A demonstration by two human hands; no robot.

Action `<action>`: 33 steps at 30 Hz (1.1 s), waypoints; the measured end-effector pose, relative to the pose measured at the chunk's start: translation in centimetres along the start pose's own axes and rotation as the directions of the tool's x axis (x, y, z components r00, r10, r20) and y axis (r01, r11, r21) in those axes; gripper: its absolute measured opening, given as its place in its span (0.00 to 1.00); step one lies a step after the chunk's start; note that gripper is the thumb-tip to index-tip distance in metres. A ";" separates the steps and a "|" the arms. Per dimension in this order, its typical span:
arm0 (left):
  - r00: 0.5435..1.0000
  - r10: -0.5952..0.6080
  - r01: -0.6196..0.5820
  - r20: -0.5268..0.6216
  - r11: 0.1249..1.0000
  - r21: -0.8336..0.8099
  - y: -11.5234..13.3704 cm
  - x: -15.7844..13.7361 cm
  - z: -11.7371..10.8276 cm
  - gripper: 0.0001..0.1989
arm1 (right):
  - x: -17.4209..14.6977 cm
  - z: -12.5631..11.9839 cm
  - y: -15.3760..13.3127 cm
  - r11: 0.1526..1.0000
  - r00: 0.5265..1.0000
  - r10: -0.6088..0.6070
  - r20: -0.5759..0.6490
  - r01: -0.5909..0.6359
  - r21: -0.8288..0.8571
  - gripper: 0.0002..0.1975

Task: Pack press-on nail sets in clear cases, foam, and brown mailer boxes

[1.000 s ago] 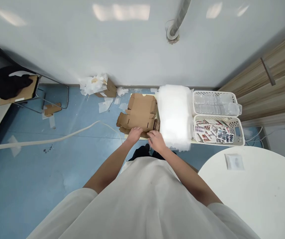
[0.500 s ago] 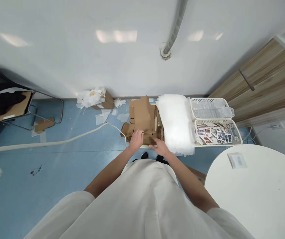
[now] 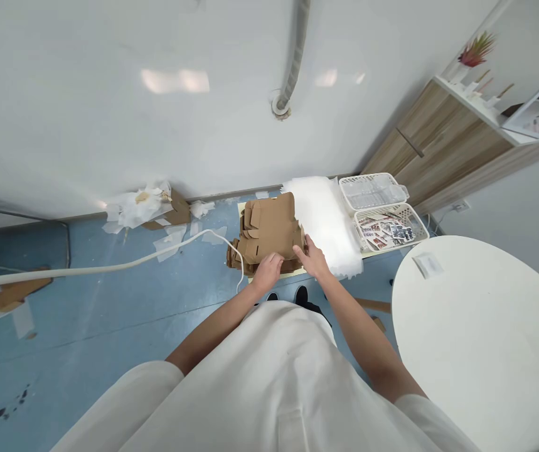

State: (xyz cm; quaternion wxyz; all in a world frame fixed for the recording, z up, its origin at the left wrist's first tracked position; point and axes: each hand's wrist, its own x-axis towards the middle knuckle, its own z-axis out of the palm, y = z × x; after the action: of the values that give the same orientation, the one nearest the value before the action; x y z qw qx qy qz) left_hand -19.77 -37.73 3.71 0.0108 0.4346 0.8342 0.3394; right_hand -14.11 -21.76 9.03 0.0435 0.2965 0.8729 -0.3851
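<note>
A brown unfolded cardboard box (image 3: 273,226) with slotted flaps lies on top of other folded cardboard on a low pale surface. My left hand (image 3: 269,271) has its fingers closed at the near edge of this box. At the box's near right corner, my right hand (image 3: 315,258) pinches a side flap between thumb and fingers. The fingertips of both hands are partly hidden by the cardboard. Just right of the box lies a stack of white foam sheets (image 3: 320,216).
Two white baskets stand beyond the foam: one with clear plastic trays (image 3: 373,191), one with printed packs (image 3: 386,231). A round white table (image 3: 476,326) is at right. A white hose (image 3: 109,270) crosses the floor at left, near a scrap box (image 3: 179,208).
My view has swung to the right. The upper box now lies flatter across the pile, and my right hand has moved up to its right corner. My left hand stays by the near edge.
</note>
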 end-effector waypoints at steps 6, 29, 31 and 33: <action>0.999 0.021 -0.019 0.032 0.998 -0.060 0.4 -0.2 0.0 0.10 | -0.4 0.6 -0.2 0.998 0.999 0.035 -0.038 -0.033 0.050 0.26; 0.754 -0.653 0.640 -0.075 0.755 -0.141 -4.3 1.6 -2.9 0.37 | -1.8 -2.7 2.1 0.776 0.962 0.115 -0.246 0.067 0.627 0.13; 0.774 -0.633 0.626 -0.020 0.770 -0.121 -4.2 2.2 -2.4 0.36 | -1.7 -3.1 3.2 0.776 0.957 0.151 -0.249 0.041 0.630 0.13; 0.785 -0.616 0.620 0.065 0.780 -0.084 -3.9 3.0 -1.5 0.35 | -2.0 -3.5 4.3 0.800 0.942 0.192 -0.274 0.012 0.600 0.15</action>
State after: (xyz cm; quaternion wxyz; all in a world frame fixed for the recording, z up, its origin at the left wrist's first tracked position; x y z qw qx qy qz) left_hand -24.93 -37.88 3.42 0.1576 0.1419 0.9119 0.3513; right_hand -9.60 -18.02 9.35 -0.1758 0.3955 0.6880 -0.5826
